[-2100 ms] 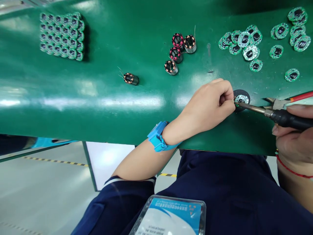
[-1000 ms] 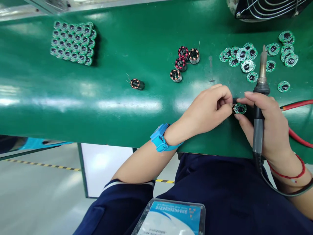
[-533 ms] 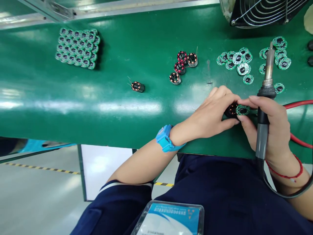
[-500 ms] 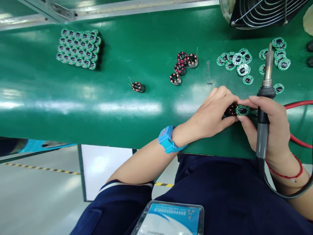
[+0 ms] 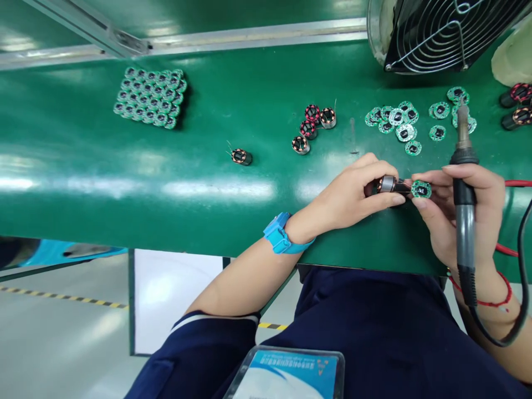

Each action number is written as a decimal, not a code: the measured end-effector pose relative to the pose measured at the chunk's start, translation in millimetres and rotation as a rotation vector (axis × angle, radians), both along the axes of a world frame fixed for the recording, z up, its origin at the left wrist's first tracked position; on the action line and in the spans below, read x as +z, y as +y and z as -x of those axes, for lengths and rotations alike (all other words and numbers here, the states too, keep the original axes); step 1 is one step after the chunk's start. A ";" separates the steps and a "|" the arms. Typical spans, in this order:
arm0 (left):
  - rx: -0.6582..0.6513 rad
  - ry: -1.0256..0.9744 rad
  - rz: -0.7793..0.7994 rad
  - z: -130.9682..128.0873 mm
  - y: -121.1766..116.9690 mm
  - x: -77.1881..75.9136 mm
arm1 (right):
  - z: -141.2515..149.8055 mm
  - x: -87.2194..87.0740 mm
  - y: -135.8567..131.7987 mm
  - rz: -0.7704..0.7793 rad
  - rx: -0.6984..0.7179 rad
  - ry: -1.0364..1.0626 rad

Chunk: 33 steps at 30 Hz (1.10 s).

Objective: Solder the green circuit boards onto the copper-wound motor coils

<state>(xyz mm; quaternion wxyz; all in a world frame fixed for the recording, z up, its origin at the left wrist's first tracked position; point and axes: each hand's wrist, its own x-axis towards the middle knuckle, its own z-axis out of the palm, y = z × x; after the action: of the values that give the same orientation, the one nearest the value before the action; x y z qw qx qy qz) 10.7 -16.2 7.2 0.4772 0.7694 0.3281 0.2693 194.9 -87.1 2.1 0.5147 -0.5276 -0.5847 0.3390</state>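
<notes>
Since half a second ago, the wound coil (image 5: pixel 387 183) has turned onto its side, so that its grey wall now shows, and the round circuit board (image 5: pixel 421 189) is a little further right. Both are over the green table (image 5: pixel 208 216), between the two hands. The left hand (image 5: pixel 353 188) pinches the coil between thumb and index finger. The right hand (image 5: pixel 487 202) pinches the board near its rim and also carries the soldering iron (image 5: pixel 464 221), whose tip points away from the body. Fine wires (image 5: pixel 403 192) seem to run between coil and board, but this spot is too small and shaded to be sure.

I would judge the coil stiff and rather dense for its size, perhaps slippery on the smooth wall; it is best held around this wall, not on the windings. The board should be very light and rigid, but its small parts may be fragile, so the rim is the proper place for fingertips. The wires probably bend easily, and a strong pull could break them.
</notes>
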 end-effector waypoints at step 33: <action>0.270 -0.320 0.723 3.0 10.3 21.1 | -0.7 -5.7 1.6 -0.275 0.086 -0.635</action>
<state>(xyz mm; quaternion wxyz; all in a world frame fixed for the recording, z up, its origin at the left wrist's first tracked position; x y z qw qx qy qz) 7.8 -5.9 28.3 0.7221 0.4508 0.4210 0.3132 195.6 -85.6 -3.6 0.3588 -0.5072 -0.7775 0.0974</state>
